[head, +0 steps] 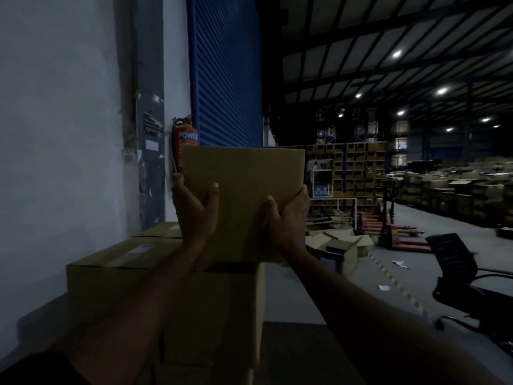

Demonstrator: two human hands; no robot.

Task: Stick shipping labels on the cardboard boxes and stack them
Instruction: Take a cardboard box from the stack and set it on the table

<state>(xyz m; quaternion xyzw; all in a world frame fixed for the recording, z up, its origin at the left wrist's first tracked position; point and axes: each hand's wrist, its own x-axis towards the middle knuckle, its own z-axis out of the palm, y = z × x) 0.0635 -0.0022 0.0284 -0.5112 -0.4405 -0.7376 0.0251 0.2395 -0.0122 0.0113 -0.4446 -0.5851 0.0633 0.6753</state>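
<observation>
Risk of slippage: plain brown cardboard box (244, 201), raised above the stacked brown cartons (211, 309), is clasped only at its lower corners by left hand (194, 215) and right hand (288, 218), so it could tip sideways off the stack

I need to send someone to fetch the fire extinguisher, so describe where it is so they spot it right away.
Find the big blue roller shutter in the white wall. At its lower left edge, the fire extinguisher hangs on the wall, just behind the cardboard box held up in both hands. It is the only red cylinder there, with POWDER lettered on a blue band.
</observation>
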